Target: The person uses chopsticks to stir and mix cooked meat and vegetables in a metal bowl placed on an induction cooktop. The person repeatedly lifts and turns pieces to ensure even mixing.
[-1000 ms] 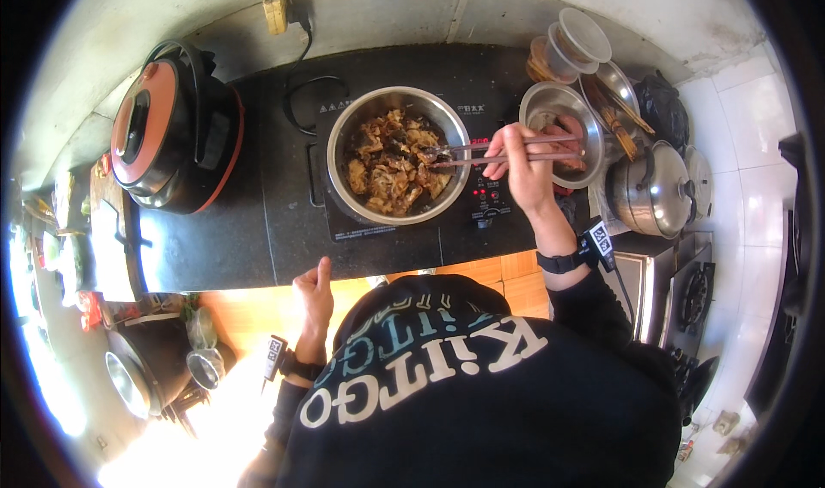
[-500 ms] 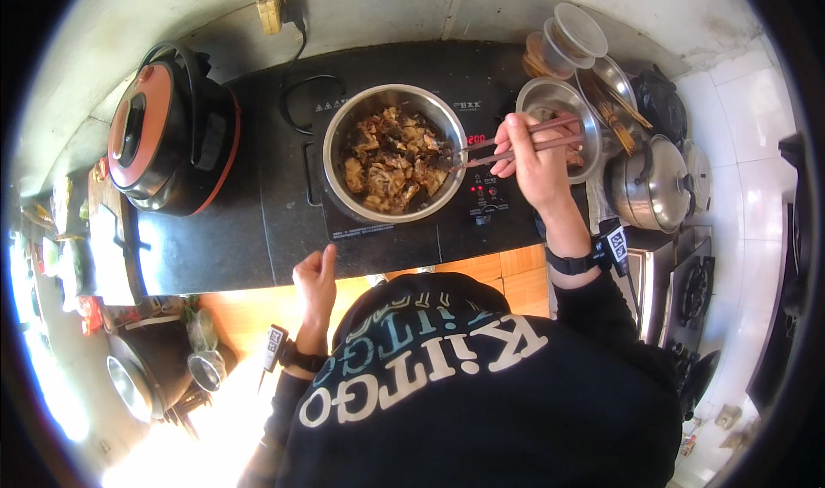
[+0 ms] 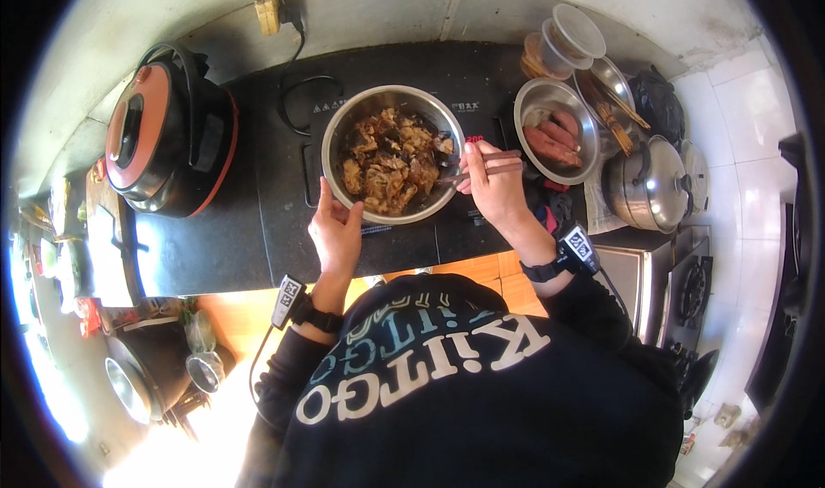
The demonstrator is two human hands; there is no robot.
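Note:
A stainless steel pot (image 3: pixel 331 149) of browned, chopped food (image 3: pixel 387 166) stands on a black induction cooker (image 3: pixel 314 217). Against the pot's near left rim rests my left hand (image 3: pixel 333 233), its thumb and forefinger stretched apart along the outer edge. My right hand (image 3: pixel 497 192) is closed round a pair of dark brown chopsticks (image 3: pixel 498 163) at the pot's right side. Their tips reach over the rim into the food. Right of that hand sits a steel bowl (image 3: pixel 521 127) holding several reddish pieces of meat (image 3: pixel 554 137).
A black and orange electric cooker (image 3: pixel 176 144) occupies the counter's left. Beyond the bowl are stacked clear plastic containers (image 3: pixel 574 37), a straw brush (image 3: pixel 615 131) and a lidded steel pot (image 3: pixel 649 183). A power cord (image 3: pixel 296 76) runs to a wall socket (image 3: pixel 269 11).
My left hand has risen from the counter's front edge to the pot's rim. My right hand has moved left and down with the chopsticks, uncovering the meat in the bowl.

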